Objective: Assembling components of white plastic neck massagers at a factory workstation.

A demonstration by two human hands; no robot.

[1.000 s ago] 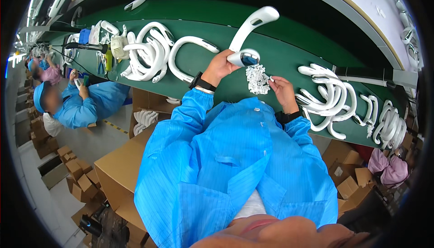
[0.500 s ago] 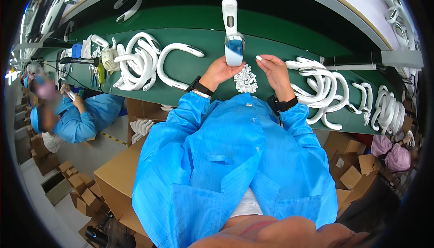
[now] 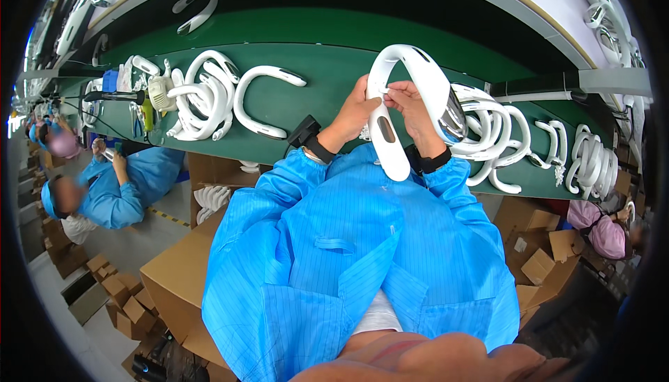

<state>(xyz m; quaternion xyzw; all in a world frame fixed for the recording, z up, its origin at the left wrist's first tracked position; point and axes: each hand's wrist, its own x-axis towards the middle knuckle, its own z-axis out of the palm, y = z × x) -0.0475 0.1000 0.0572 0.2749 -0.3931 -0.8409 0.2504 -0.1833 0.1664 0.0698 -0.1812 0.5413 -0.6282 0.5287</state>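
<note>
A white C-shaped plastic housing is held up over the green bench, with a dark oval window near one end and a glossy dark panel at the other. My left hand is closed round one limb of it. Within the curve, my right hand pinches a small white plastic piece against that limb, partly covered by the fingertips. Only a sliver of the pile of small white pieces shows beside my left hand.
Curved white housings lie stacked at left and right, with a single one nearer me. A green-handled tool lies at the far left of the bench. Cardboard boxes stand below. A co-worker sits at left.
The housing has turned from end-on, showing its full curve, and come nearer me. My right hand has brought the small white piece leftward against it. The pile of pieces is now mostly hidden.
</note>
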